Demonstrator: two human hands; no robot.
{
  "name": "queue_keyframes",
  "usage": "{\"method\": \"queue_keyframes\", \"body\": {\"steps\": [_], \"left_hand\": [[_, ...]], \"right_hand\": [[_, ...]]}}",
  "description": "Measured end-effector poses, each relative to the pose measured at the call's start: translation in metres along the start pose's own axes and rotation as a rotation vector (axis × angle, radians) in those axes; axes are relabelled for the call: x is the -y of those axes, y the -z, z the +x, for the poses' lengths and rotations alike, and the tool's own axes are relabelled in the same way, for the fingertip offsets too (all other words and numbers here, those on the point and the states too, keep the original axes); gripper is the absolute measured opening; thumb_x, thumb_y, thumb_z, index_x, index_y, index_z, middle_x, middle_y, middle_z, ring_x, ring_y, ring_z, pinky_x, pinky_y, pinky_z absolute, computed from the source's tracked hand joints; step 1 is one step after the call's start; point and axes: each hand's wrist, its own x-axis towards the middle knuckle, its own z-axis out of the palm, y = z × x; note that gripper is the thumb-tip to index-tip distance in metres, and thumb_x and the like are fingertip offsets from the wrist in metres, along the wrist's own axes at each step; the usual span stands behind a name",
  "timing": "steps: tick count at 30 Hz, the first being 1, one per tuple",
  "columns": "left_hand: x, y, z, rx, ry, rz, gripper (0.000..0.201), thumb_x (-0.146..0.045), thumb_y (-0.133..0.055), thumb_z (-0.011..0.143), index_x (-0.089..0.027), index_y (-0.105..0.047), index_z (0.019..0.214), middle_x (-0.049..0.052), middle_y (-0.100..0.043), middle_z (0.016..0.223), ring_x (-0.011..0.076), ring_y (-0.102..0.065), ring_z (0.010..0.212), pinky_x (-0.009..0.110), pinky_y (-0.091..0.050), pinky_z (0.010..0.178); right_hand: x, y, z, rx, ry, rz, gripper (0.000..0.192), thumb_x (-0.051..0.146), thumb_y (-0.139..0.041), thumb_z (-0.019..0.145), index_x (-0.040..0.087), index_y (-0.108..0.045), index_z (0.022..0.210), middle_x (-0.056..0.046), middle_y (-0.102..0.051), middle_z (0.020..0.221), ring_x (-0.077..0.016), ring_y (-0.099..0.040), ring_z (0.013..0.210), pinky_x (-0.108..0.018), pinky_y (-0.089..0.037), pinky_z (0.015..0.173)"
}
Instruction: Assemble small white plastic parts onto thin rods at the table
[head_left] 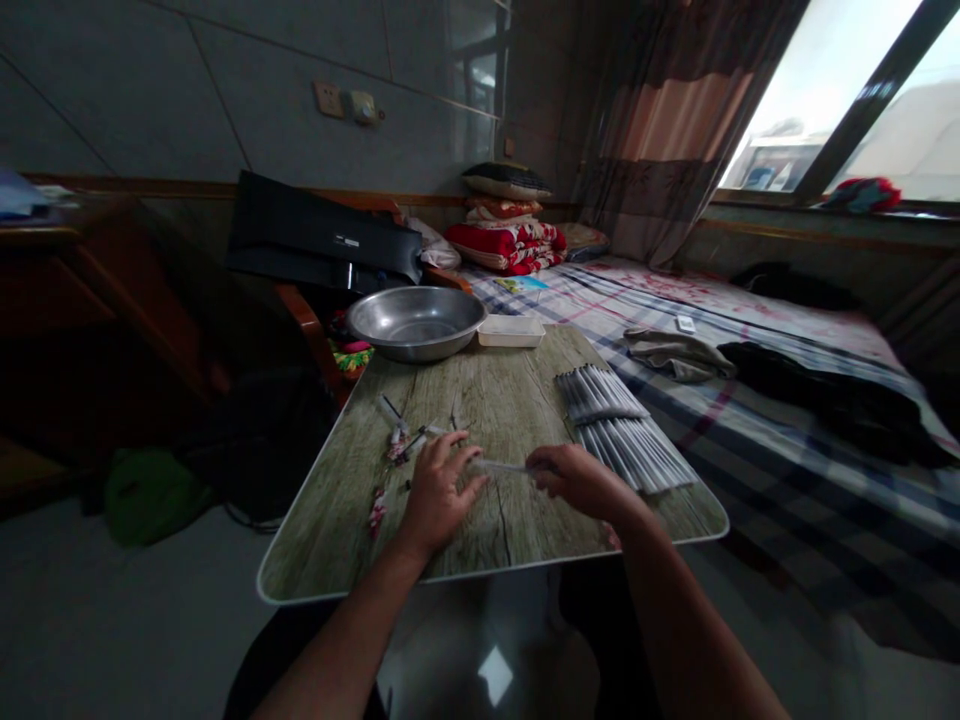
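Over the near middle of the table, a thin, pale, see-through tube [501, 466] lies roughly level between my two hands. My right hand [574, 482] is closed on its right end, the fingers pinched together. At the other end, my left hand [441, 492] is open, thumb and fingers apart around the tube's tip; whether it touches the tube I cannot tell. Just beyond my left hand lie several loose thin pieces [409, 440], some clear, some dark. To the right of my right hand are two rows of slim grey-white sticks [634, 450] with dark ends.
A wide metal basin [418, 322] and a white plastic tray [511, 331] stand at the far edge of the wood-patterned table [517, 395]. A small red-and-white piece [376, 510] lies at left. A bed with a checked cover [585, 300] adjoins the table's right side.
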Motion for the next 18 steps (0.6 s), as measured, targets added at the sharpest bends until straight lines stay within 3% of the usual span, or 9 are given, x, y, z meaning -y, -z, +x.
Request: {"method": "queue_keyframes", "body": {"steps": [4,8,12,18], "left_hand": [[0.011,0.007,0.002,-0.150,0.080,-0.009,0.022,-0.028,-0.059,0.084,-0.022,-0.062,0.105,0.009,-0.055,0.119,0.0249,-0.051,0.115,0.044,-0.039,0.101],[0.016,0.012,0.003,-0.204,0.103,-0.039,0.018,-0.028,-0.055,0.086,-0.020,-0.062,0.101,0.009,-0.058,0.114,0.0239,-0.054,0.112,0.043,-0.040,0.101],[0.016,0.016,0.004,-0.225,0.117,-0.059,0.016,-0.027,-0.053,0.087,-0.020,-0.063,0.098,0.008,-0.060,0.110,0.0228,-0.056,0.109,0.042,-0.041,0.100],[0.022,0.018,0.005,-0.281,0.116,-0.092,0.014,-0.026,-0.053,0.086,-0.020,-0.064,0.093,0.007,-0.063,0.103,0.0213,-0.059,0.103,0.040,-0.044,0.097]], "right_hand": [[-0.031,0.053,-0.032,-0.355,-0.191,-0.332,0.015,0.022,-0.055,0.076,0.020,-0.066,0.085,-0.004,-0.067,0.071,-0.0177,-0.059,0.065,-0.026,-0.039,0.059],[-0.076,0.075,-0.065,-0.567,-0.371,-0.604,0.020,0.021,-0.051,0.077,0.015,-0.068,0.085,-0.013,-0.065,0.089,-0.0227,-0.060,0.082,-0.031,-0.042,0.074],[-0.101,0.073,-0.077,-0.569,-0.461,-0.702,0.024,0.024,-0.048,0.082,0.014,-0.069,0.086,-0.013,-0.064,0.084,-0.0224,-0.060,0.079,-0.031,-0.041,0.073],[-0.099,0.067,-0.067,-0.517,-0.553,-0.760,0.026,0.024,-0.046,0.084,0.015,-0.070,0.089,-0.013,-0.065,0.085,-0.0226,-0.061,0.078,-0.030,-0.039,0.072]]}}
